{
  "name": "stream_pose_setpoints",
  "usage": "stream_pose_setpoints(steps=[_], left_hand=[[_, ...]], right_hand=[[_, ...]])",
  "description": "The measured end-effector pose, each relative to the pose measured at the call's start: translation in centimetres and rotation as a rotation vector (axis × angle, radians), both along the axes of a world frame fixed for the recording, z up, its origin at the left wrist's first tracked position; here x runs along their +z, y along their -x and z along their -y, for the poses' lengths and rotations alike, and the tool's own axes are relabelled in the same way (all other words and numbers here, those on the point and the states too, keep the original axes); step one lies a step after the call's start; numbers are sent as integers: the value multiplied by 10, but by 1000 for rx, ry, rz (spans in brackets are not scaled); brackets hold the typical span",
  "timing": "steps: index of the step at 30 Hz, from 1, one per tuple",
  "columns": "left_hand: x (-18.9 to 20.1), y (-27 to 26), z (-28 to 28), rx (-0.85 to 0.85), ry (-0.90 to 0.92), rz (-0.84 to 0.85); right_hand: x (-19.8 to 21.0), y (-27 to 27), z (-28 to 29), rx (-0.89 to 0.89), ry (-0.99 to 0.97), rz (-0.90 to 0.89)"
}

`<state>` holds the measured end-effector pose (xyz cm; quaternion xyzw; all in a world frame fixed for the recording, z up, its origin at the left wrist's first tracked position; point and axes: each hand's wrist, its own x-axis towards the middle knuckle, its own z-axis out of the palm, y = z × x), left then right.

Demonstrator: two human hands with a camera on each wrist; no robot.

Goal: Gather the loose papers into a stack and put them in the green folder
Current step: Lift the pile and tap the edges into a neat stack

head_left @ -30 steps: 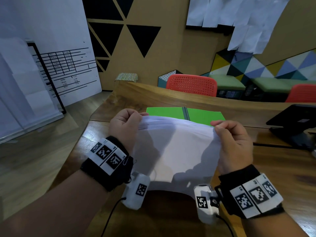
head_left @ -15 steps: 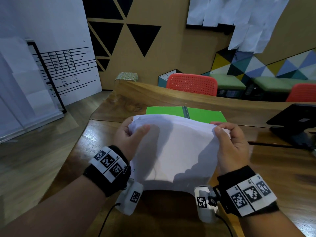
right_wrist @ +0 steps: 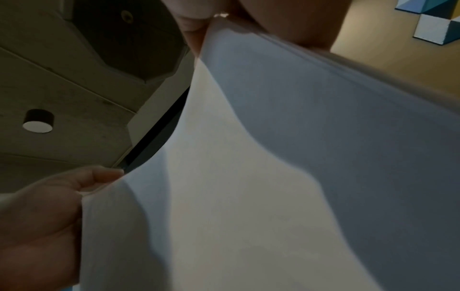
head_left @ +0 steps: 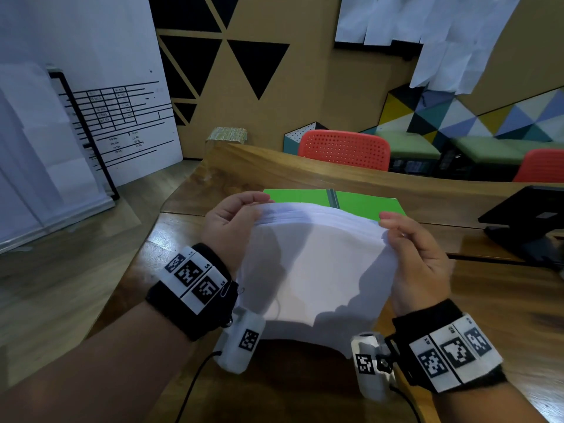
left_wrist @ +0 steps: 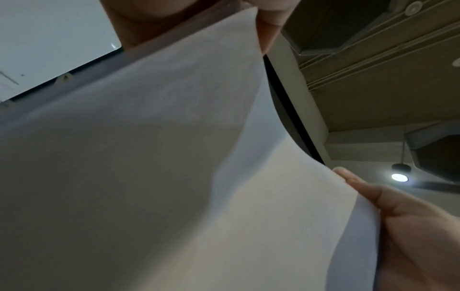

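Note:
A stack of white papers (head_left: 314,264) stands nearly upright above the wooden table (head_left: 488,300), bowed toward me. My left hand (head_left: 235,224) grips its upper left edge with curled fingers, and my right hand (head_left: 412,248) grips the upper right edge. Behind the stack the green folder (head_left: 363,203) lies open and flat on the table, partly hidden by the sheets. In the left wrist view the papers (left_wrist: 174,157) fill the frame, with the right hand (left_wrist: 410,226) at their far side. The right wrist view shows the papers (right_wrist: 273,177) and the left hand (right_wrist: 44,216) likewise.
A black tablet on a stand (head_left: 531,221) sits at the right with a cable along the table. Red chairs (head_left: 345,148) stand behind the far table edge. A whiteboard (head_left: 91,96) leans at the left, beyond the table's left edge.
The left hand shifted its grip on the top left corner, thumb first over the front, now fingers over the top edge. The sheets' top edges look fanned. The right hand barely moved.

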<state>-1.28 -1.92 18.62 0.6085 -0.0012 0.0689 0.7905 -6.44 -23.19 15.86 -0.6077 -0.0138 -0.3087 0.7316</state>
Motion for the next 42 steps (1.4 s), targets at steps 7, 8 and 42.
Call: stream_pose_setpoints(steps=[7, 8, 42], left_hand=[[-5, -5, -3, 19, -31, 28], [-7, -5, -4, -10, -3, 33], [-47, 0, -17, -104, -215, -28]], right_hand=[[0, -3, 4, 17, -37, 14], [-3, -2, 6, 44, -23, -8], [-20, -4, 4, 213, -63, -271]])
